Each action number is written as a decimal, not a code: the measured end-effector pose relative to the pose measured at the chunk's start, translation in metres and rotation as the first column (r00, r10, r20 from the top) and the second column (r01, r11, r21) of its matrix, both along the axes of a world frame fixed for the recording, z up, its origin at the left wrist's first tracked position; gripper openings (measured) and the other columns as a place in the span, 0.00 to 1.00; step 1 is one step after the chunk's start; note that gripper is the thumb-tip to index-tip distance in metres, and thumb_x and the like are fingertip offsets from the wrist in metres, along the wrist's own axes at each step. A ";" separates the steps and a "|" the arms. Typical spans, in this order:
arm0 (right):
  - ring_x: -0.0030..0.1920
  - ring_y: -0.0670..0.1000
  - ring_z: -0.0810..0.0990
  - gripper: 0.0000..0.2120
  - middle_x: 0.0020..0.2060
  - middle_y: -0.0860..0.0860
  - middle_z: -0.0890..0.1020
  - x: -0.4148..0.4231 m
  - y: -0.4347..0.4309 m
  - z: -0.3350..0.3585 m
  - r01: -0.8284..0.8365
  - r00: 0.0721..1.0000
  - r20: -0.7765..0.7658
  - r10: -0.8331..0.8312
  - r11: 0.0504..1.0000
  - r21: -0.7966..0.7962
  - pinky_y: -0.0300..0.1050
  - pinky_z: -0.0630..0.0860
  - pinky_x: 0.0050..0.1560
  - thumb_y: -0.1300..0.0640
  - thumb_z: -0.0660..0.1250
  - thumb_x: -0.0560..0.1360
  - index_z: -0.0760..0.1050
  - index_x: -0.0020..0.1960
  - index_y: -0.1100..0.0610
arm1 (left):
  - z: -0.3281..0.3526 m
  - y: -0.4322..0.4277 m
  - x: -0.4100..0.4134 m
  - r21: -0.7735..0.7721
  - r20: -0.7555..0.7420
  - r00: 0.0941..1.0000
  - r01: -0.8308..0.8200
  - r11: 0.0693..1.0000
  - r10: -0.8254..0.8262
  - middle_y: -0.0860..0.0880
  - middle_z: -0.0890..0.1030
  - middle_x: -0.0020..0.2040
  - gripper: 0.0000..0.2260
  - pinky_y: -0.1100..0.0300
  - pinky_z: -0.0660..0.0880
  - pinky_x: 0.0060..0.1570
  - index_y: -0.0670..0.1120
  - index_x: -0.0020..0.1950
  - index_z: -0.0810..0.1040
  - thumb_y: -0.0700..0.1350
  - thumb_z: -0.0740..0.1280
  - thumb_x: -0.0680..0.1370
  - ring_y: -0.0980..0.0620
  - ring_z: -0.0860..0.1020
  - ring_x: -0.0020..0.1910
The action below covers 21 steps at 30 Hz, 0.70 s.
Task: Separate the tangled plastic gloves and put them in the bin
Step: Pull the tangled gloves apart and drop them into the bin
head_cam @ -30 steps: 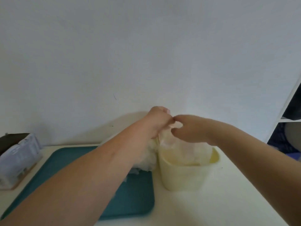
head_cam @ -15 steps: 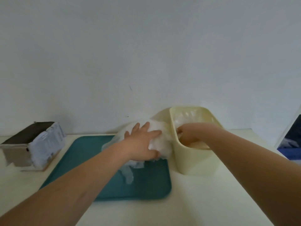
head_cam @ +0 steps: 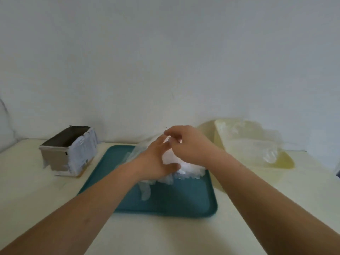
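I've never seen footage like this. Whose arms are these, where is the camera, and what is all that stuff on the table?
No machine here: these are a person's two bare arms, filmed by a wide-angle camera worn on the head, looking forward and down. On the pale table lies a teal tray carrying a pile of tangled clear plastic gloves. The left hand rests on the pile with its fingers straight. The right hand curls its fingers at the pile's top, apparently picking at a glove; blur hides whether it truly pinches one. Right of the tray stands the pale yellow bin, seemingly with some clear plastic inside. Left of the tray sits an open cardboard box.
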State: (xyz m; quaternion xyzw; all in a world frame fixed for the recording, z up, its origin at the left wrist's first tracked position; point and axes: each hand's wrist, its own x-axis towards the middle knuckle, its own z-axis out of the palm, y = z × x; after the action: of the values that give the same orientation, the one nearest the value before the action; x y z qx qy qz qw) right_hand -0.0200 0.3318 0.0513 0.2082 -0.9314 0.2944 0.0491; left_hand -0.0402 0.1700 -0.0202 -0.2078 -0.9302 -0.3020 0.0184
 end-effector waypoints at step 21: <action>0.62 0.54 0.75 0.20 0.62 0.48 0.76 -0.046 -0.043 -0.084 0.211 0.973 0.026 -0.230 0.926 0.313 0.51 0.73 0.64 0.38 0.68 0.76 0.78 0.66 0.42 | -0.045 -0.100 -0.011 0.173 0.161 0.886 -0.460 0.871 0.436 0.54 0.84 0.46 0.04 0.58 0.78 0.45 0.50 0.51 0.83 0.45 0.73 0.77 0.53 0.81 0.46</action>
State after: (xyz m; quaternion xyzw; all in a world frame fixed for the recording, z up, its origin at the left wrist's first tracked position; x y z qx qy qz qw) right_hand -0.0657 0.2889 -0.0325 0.0980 -0.9844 0.1446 0.0199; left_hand -0.0508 0.0696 -0.0653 0.0348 -0.9161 -0.3958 0.0548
